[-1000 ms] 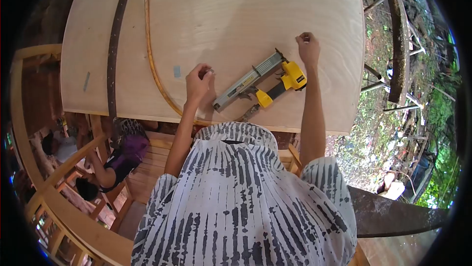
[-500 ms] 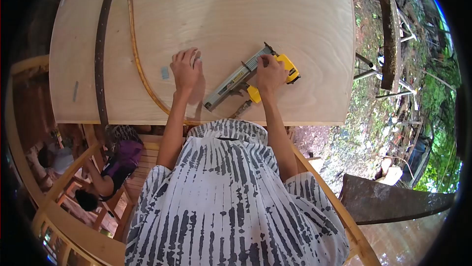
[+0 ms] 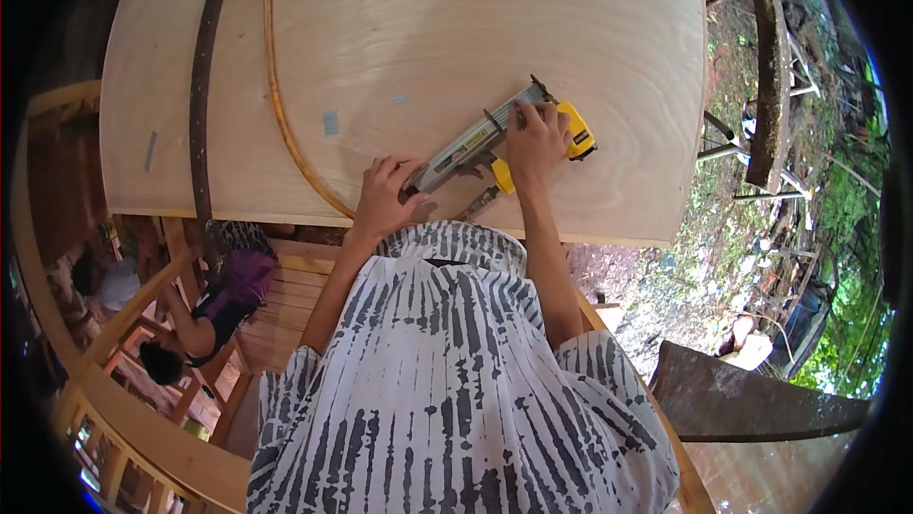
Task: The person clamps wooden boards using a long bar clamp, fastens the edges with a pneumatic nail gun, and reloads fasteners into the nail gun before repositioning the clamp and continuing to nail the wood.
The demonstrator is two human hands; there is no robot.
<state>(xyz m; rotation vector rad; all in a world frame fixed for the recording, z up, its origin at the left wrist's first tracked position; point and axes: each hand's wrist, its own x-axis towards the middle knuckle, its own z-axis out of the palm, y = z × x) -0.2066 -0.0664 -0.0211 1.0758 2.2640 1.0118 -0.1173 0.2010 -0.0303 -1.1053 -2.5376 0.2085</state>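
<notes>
A yellow and grey nail gun (image 3: 463,150) lies slantwise on a pale plywood panel (image 3: 609,29). My right hand (image 3: 538,141) is closed over its body near the yellow head, thumb and fingertips on the long magazine. At the magazine's lower left end is my left hand (image 3: 385,193), with fingers and thumb around that end. Beyond my left hand lie small blue-grey strips, perhaps fasteners: one piece (image 3: 400,99) and a larger piece (image 3: 330,122). A metal hose fitting (image 3: 480,202) shows under the gun's handle.
A yellowish hose (image 3: 276,86) and a dark strap (image 3: 202,77) cross the panel's left side. Another thin strip (image 3: 150,151) lies further left. At lower left a person in dark and purple clothing (image 3: 228,310) is near wooden railings (image 3: 124,333). A rusty metal piece (image 3: 751,395) stands at right.
My left hand has moved from beside the small blue-grey piece down and right to the magazine's end. The piece now shows uncovered. My right hand stays on the nail gun. The view has shifted slightly.
</notes>
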